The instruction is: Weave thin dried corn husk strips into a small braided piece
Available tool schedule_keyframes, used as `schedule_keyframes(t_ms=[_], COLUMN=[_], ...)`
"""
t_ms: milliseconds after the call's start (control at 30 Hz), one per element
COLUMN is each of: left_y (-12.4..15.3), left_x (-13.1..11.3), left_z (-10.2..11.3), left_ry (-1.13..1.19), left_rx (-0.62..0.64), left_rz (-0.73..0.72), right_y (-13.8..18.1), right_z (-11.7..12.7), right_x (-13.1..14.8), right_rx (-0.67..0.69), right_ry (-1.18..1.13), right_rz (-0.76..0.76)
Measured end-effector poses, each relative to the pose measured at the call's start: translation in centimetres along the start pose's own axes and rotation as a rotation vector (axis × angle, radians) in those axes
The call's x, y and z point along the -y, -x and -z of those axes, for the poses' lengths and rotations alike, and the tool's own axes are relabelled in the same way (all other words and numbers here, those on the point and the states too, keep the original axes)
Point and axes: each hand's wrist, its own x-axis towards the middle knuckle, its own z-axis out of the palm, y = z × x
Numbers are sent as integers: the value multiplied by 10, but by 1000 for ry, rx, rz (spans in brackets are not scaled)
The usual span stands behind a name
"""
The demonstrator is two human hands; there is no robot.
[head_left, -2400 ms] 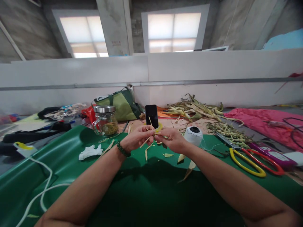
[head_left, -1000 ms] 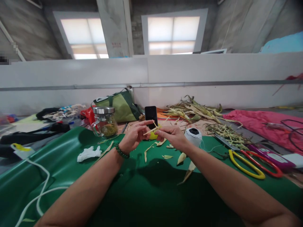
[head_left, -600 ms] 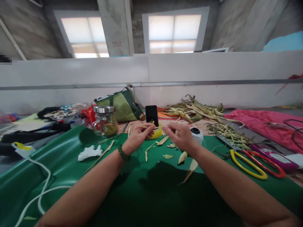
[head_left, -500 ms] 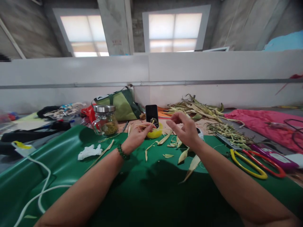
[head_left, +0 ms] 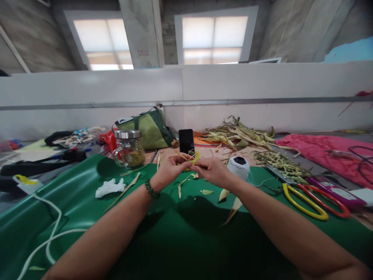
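My left hand (head_left: pixel 170 167), a dark green bead bracelet (head_left: pixel 152 188) on its wrist, is closed in a pinch on a thin pale strip of corn husk (head_left: pixel 184 156). The fingertips of my right hand (head_left: pixel 214 171) meet it, also pinched, at the strip's near end; what exactly they grip is partly hidden. Just behind the fingertips shows part of a yellow ring-shaped thing (head_left: pixel 197 157). A dark phone (head_left: pixel 187 140) stands upright beyond my hands. Loose husk pieces (head_left: pixel 223 195) lie below on the green mat (head_left: pixel 186 225).
A white thread spool (head_left: pixel 239 168) stands right of my right hand. Farther right lie scissors (head_left: pixel 305 200) with yellow and red handles and cut stalks (head_left: pixel 281 164). Dried husks (head_left: pixel 237 134) pile up behind. At left are a glass jar (head_left: pixel 129 149) and crumpled white tissue (head_left: pixel 110 188).
My right hand has come down and left from its raised, open position and closed beside my left fingertips. The thread spool it covered now shows. My left hand has barely moved.
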Motion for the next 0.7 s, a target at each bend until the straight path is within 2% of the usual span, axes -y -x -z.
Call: schedule_keyframes(t_ms=[133,433,600,700], left_y=[2,0,-2,-2], left_x=[-4,-8,-10,-12], left_z=[-1,7,16,16], left_ry=[49,142,252,218], left_rx=[23,76,170,175], left_rz=[62,208,319,294], right_y=[0,4,0,-1], right_z=[-2,0,4,7], right_x=[0,7,3,2], right_rx=[-27,-30,61,63], right_ry=[-9,11,-119,-149], right_rz=[-8,139,43,23])
